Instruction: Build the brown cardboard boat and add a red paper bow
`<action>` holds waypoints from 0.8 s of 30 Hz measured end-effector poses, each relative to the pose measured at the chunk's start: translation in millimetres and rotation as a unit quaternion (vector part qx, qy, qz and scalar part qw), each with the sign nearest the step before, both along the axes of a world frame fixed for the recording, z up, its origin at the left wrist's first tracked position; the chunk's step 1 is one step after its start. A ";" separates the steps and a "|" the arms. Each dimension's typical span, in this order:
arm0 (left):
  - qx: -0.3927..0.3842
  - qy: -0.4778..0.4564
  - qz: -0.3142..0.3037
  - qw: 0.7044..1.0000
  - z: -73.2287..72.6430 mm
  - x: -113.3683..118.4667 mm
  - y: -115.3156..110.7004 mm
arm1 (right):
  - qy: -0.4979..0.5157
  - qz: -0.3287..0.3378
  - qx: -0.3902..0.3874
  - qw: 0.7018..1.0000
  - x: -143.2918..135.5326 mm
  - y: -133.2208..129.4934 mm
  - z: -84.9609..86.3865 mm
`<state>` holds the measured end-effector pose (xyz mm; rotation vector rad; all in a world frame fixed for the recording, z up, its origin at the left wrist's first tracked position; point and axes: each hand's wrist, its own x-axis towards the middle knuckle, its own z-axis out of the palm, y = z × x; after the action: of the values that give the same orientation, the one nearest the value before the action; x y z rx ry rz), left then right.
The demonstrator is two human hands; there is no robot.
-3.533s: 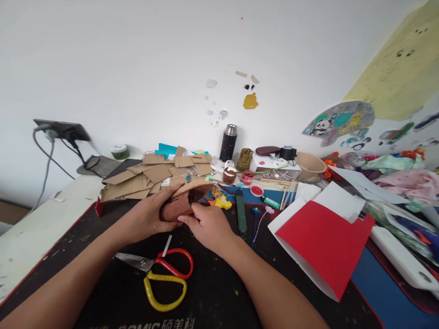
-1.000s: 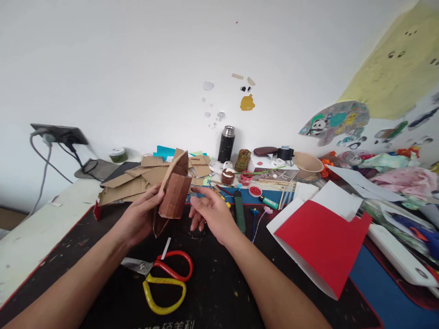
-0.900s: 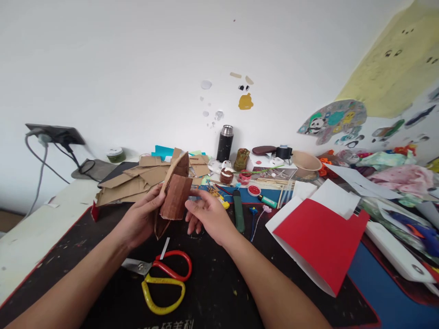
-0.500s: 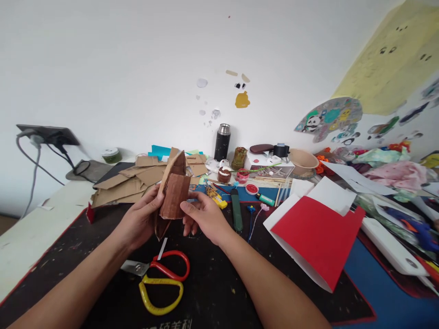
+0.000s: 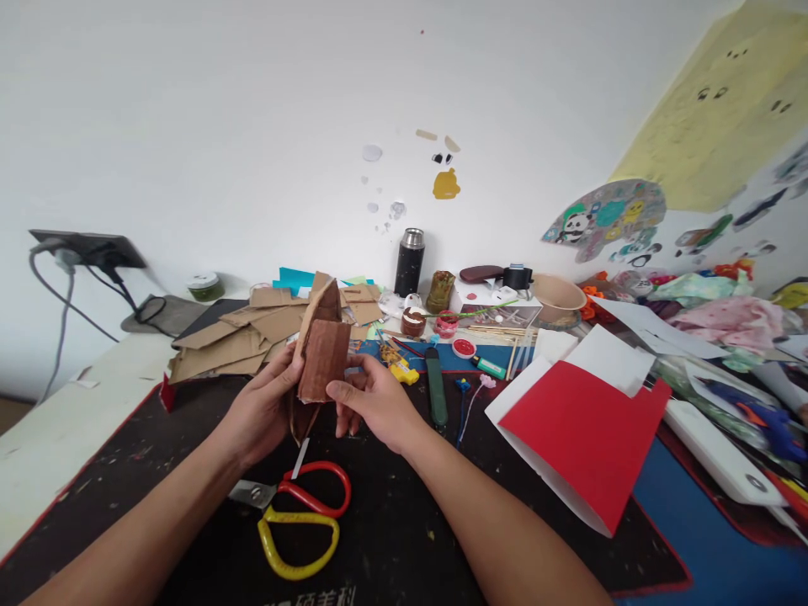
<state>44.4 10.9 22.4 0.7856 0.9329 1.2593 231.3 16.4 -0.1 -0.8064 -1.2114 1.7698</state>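
Note:
A brown-painted cardboard piece (image 5: 324, 362), with a curved front block and a pointed, rounded-edge backing, is held up above the black mat. My left hand (image 5: 270, 402) is closed around its left side, thumb along the edge of the backing. My right hand (image 5: 372, 400) grips the lower right of the curved block, thumb on its front and the other fingers partly hidden behind. Below the hands lie scissors (image 5: 296, 518) with one red and one yellow handle. A narrow white strip (image 5: 301, 459) rests by their red handle.
Cardboard scraps (image 5: 233, 332) are heaped at the back left. A black flask (image 5: 410, 263) stands by the wall, with small paint pots (image 5: 413, 321) before it. A green cutter (image 5: 435, 387) lies right of my hands, and red folded paper (image 5: 584, 438) lies farther right.
The brown cardboard piece has tilted slightly in my hands, and my right thumb has shifted a little left and down on it. Everything else stays in place.

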 end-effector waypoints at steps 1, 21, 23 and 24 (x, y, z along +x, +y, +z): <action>-0.003 -0.005 0.004 1.000 0.2 0.5 -0.2 | 0.003 0.001 0.002 1.000 -0.4 0.3 -0.6; 0.014 -0.053 0.029 0.998 -1.9 7.9 3.7 | 0.022 -0.008 -0.007 1.000 -3.4 2.9 -8.1; 0.021 -0.065 0.035 0.997 -5.3 7.7 5.7 | 0.019 -0.012 -0.008 1.000 -3.9 3.2 -9.3; 0.024 -0.070 0.039 0.996 -6.9 7.1 6.7 | 0.017 -0.011 -0.007 1.000 -4.2 3.1 -9.6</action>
<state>51.5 17.6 15.5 0.6949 0.8290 1.3921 227.0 19.5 -9.7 -0.7922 -1.1663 1.7690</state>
